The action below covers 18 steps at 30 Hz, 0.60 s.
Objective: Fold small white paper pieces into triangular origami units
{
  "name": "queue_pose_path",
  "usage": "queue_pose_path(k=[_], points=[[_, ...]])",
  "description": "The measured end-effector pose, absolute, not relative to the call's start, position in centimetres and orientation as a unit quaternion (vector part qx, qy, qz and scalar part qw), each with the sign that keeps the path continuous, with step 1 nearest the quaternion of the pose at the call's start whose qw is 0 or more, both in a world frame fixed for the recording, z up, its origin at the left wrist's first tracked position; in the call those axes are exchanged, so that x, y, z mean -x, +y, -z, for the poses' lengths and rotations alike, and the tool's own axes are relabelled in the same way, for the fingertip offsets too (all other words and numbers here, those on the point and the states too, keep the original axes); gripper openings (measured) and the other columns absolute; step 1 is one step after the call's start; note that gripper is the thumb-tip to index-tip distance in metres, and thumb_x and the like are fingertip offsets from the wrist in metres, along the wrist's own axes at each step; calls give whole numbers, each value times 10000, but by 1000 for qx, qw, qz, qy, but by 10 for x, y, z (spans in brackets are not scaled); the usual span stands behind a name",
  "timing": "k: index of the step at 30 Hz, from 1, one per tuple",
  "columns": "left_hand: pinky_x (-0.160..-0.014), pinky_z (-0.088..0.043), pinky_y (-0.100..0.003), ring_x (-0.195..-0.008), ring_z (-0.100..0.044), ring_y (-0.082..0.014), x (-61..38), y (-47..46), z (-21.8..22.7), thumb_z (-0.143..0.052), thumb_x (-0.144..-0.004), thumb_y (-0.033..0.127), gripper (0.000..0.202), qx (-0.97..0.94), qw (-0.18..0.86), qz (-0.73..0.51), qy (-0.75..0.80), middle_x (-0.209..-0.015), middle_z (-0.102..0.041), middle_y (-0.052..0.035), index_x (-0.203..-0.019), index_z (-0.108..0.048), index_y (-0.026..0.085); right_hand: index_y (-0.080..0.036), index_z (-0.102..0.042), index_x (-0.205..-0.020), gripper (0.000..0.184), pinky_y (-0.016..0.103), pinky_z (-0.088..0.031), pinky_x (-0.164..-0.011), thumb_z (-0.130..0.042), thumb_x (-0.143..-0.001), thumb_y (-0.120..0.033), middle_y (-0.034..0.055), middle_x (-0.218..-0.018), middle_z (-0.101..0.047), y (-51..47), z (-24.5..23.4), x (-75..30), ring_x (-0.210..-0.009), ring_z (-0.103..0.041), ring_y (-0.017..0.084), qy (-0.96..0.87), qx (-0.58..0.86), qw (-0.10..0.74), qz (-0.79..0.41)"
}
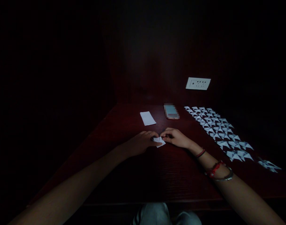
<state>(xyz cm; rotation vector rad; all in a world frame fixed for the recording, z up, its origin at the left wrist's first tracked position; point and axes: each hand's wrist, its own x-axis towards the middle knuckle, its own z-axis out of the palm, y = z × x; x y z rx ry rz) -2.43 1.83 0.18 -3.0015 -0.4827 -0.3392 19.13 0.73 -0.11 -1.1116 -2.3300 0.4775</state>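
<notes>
A small folded piece of white paper lies on the dark red table, between my two hands. My left hand presses on its left side, with fingers bent over the paper's edge and a ring on one finger. At the paper's upper right corner, the thumb and fingers of my right hand close together in a pinch. Exactly how the fingertips grip the paper is hard to see in the dim light.
White paper sheets lie beyond my left hand. A phone rests near the back wall. Rows of folded paper birds cover the table's right side. A socket plate is on the wall. The table's front edge runs above my knees.
</notes>
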Motion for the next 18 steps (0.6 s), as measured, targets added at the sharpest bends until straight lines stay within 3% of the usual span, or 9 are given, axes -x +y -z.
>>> queue_pose_path(k=[8,13,18], points=[[-814,-295,-315,-959,-409,-165,25,17,-6,-415,-768,43,531,981,65,91,-156,-1094,-430,-18,-1188,-335,358,-128,-548,-786,141,205,-391,-568,-555,-677,-216,8,-708,-536,11,8,-191,-599,-457,79,-812,425,287,-279],[-819,-296,-314,-992,-397,-167,25,17,-4,-398,-776,42,531,981,61,94,-155,-1116,-428,-16,-1199,-319,353,-132,-537,-734,98,199,-387,-575,-558,-663,-196,-13,-657,-515,11,9,-188,-594,-466,74,-810,422,301,-274],[-860,-273,-334,-1073,-343,-177,28,21,-5,-387,-727,-16,584,984,45,89,-144,-1183,-394,-4,-1194,-336,332,-138,-570,-844,184,197,-397,-582,-548,-665,-168,6,-700,-573,9,8,-188,-621,-504,83,-811,413,308,-276]])
